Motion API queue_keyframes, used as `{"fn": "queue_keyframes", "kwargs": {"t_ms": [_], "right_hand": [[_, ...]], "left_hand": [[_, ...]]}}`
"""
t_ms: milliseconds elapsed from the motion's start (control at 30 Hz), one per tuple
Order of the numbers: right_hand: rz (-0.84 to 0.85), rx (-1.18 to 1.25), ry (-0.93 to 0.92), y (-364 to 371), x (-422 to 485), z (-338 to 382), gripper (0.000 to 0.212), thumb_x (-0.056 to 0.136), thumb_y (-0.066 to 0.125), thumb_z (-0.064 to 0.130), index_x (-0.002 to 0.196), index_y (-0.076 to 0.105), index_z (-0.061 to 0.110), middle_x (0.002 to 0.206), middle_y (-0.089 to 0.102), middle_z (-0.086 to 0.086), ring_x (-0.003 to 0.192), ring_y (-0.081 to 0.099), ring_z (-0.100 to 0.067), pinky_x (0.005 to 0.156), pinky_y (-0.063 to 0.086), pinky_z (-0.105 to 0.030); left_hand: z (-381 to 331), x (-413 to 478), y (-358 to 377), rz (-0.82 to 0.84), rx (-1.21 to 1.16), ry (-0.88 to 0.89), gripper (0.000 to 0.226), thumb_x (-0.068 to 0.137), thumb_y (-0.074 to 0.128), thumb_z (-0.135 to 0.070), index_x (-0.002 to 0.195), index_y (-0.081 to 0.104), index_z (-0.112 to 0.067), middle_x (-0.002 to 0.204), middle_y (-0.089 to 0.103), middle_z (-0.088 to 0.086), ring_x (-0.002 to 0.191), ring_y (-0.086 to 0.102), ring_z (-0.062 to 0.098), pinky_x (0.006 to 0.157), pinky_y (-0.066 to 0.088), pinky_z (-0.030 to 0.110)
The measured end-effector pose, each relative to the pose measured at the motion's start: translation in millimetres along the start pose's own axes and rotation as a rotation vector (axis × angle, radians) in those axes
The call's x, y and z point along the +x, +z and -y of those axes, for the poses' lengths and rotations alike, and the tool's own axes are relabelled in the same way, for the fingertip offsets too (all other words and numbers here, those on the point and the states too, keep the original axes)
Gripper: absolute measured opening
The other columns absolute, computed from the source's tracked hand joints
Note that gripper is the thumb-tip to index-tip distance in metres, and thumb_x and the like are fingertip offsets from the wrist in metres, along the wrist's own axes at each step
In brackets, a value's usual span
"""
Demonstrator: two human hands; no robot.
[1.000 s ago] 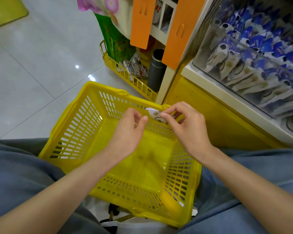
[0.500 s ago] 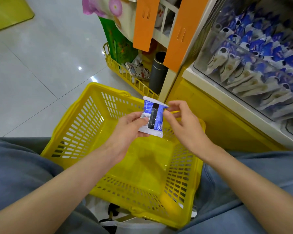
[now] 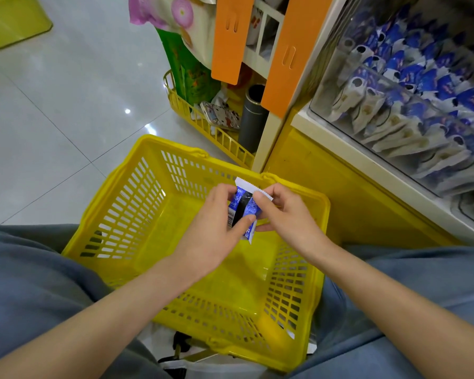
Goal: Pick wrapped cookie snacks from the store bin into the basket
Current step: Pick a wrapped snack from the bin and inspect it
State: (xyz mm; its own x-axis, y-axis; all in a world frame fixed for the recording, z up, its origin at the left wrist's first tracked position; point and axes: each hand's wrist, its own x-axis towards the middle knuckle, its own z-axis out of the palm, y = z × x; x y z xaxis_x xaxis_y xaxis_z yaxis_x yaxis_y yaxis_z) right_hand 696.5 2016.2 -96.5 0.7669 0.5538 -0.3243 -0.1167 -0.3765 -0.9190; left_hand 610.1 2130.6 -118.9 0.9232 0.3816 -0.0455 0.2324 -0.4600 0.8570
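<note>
One wrapped cookie pack (image 3: 244, 210) is held above basket (image 3: 162, 140), pinched between fingers of left hand (image 3: 210, 231) and right hand (image 3: 289, 218). Drop step is judged in hand. Next: pack let go, bin (image 3: 340, 86) reached for more.

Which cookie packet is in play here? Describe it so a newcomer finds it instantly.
Start at the yellow basket between the person's knees. Over it, left hand and right hand pinch one blue-and-white packet with a black band. Unlike those piled in the clear bin, it alone is held.
</note>
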Motion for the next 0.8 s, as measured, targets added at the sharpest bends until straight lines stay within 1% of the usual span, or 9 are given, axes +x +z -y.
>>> {"fn": "queue_keyframes", "kwargs": {"t_ms": [100,167,267,367,433,633,700,767,800], "right_hand": [[-0.073,-0.142,-0.086,-4,1,-1,0.017,0.091,0.057,0.019,0.075,0.051,0.015,0.087,0.067,-0.017,0.073,0.068,-0.021,0.055,0.056,-0.024],[-0.077,-0.199,-0.134,-6,-1,0,0.015,0.090,0.058,0.021,0.078,0.054,0.012,0.083,0.067,-0.015,0.070,0.067,-0.021,0.055,0.056,-0.026],[-0.088,-0.435,-0.256,-8,-5,0,0.016,0.090,0.058,0.027,0.083,0.057,0.013,0.076,0.066,-0.006,0.068,0.063,-0.022,0.062,0.052,-0.044],[-0.095,-0.642,-0.379,-7,-10,1,0.019,0.091,0.056,0.034,0.088,0.057,0.014,0.080,0.065,-0.001,0.070,0.059,-0.020,0.063,0.049,-0.044],[-0.101,-0.641,-0.402,-6,-12,0,0.020,0.091,0.055,0.034,0.089,0.056,0.014,0.079,0.063,0.001,0.070,0.057,-0.019,0.063,0.048,-0.042],[-0.093,-0.496,-0.340,-2,-5,0,0.014,0.091,0.057,0.029,0.088,0.056,0.016,0.080,0.065,0.000,0.069,0.058,-0.017,0.066,0.049,-0.043],[-0.009,-0.332,-0.261,1,-4,0,0.010,0.090,0.058,0.026,0.093,0.053,0.019,0.086,0.064,0.008,0.076,0.063,-0.013,0.071,0.053,-0.042],[0.110,-0.208,-0.148,5,-5,-3,0.021,0.088,0.060,0.026,0.106,0.049,0.021,0.099,0.060,0.016,0.088,0.065,-0.011,0.078,0.055,-0.040],[0.153,-0.160,-0.097,7,-5,-4,0.027,0.088,0.060,0.024,0.111,0.047,0.021,0.106,0.060,0.013,0.092,0.065,-0.013,0.079,0.055,-0.039]], "left_hand": [[-2,0,0,0.026,0.003,-0.011,0.032,0.088,0.060,-0.027,0.116,0.046,-0.020,0.114,0.054,-0.002,0.091,0.054,0.010,0.082,0.049,0.032],[-4,1,-2,0.027,-0.019,-0.003,0.025,0.090,0.056,-0.029,0.112,0.046,-0.023,0.113,0.056,-0.002,0.091,0.056,0.009,0.080,0.050,0.032],[-4,1,-3,0.029,0.014,-0.007,0.017,0.091,0.053,-0.031,0.105,0.045,-0.026,0.109,0.058,-0.006,0.087,0.056,0.003,0.075,0.048,0.025],[-5,-1,-3,0.061,0.078,0.003,0.018,0.093,0.050,-0.025,0.109,0.049,-0.017,0.110,0.060,-0.001,0.090,0.060,0.014,0.078,0.049,0.036],[-7,-1,-5,0.076,0.127,0.014,0.023,0.095,0.046,-0.023,0.116,0.050,-0.012,0.113,0.061,0.004,0.095,0.060,0.022,0.081,0.048,0.044],[-12,5,-9,-0.038,0.333,0.018,0.025,0.096,0.044,-0.021,0.117,0.054,-0.011,0.105,0.066,0.012,0.089,0.061,0.032,0.074,0.046,0.046],[-11,9,-11,-0.082,0.323,0.017,0.024,0.095,0.045,-0.018,0.114,0.057,-0.009,0.096,0.067,0.015,0.084,0.062,0.034,0.070,0.046,0.045],[-10,13,-14,-0.092,0.232,-0.012,0.022,0.095,0.046,-0.017,0.110,0.059,-0.007,0.089,0.068,0.016,0.079,0.063,0.033,0.067,0.049,0.044],[-9,13,-14,-0.083,0.176,-0.034,0.021,0.095,0.046,-0.017,0.109,0.059,-0.007,0.088,0.068,0.015,0.077,0.065,0.031,0.067,0.052,0.044]]}}
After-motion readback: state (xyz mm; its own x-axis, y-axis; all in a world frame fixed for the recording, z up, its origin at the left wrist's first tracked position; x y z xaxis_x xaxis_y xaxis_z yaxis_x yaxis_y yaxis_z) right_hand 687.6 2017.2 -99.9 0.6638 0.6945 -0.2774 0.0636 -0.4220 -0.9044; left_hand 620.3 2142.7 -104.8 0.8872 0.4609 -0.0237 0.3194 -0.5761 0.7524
